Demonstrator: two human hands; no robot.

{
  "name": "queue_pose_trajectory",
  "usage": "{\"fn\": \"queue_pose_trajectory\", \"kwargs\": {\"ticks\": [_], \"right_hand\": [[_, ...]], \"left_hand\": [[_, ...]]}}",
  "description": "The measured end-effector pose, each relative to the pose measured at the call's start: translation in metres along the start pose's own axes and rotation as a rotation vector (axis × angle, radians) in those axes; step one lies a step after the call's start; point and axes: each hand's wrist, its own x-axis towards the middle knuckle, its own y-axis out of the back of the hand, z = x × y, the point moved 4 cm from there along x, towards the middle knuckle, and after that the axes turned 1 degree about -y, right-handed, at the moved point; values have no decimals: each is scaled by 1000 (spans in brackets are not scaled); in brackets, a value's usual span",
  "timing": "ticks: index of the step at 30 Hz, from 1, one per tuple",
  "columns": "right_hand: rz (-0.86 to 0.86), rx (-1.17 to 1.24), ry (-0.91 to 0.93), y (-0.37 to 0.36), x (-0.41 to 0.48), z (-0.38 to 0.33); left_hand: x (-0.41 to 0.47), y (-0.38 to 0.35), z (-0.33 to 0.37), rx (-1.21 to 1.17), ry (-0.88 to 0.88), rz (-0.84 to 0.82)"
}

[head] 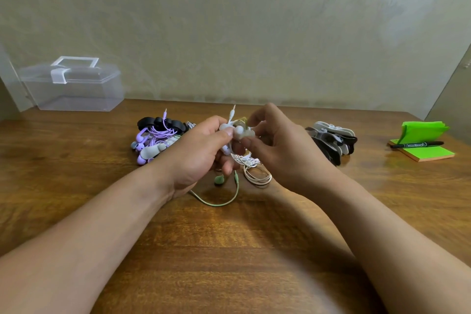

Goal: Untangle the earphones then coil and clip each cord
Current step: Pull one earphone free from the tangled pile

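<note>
Head view: white earphones (238, 131) are pinched by the left hand (201, 155) and pinched from the opposite side by the curled right hand (283, 150); their plug (232, 112) is pointed upward, their cord loops (256, 173) hung just beneath the right hand.

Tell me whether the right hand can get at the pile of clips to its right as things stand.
Probably yes. The pile of clips lies on the table close beside the right hand, with nothing between them. But that hand is pinching the white earphones, so it must let go first.
</note>
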Motion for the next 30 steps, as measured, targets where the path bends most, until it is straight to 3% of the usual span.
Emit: {"fn": "queue_pose_trajectory", "kwargs": {"ticks": [5,11,16,22,30], "right_hand": [[-64,-37,15,1,-1,-1],[-98,493,-299,14,10,21],[-190,632,-257,5,8,19],[1,405,-141,14,9,15],[120,129,-7,17,2,-4]], "left_hand": [[-4,-6,1,112,-13,-60],[-10,-10,4,-16,19,-183],[-14,-21,5,-10,35,-267],[-10,-15,1,100,9,-195],[-2,-10,-8,28,44,-92]]}}
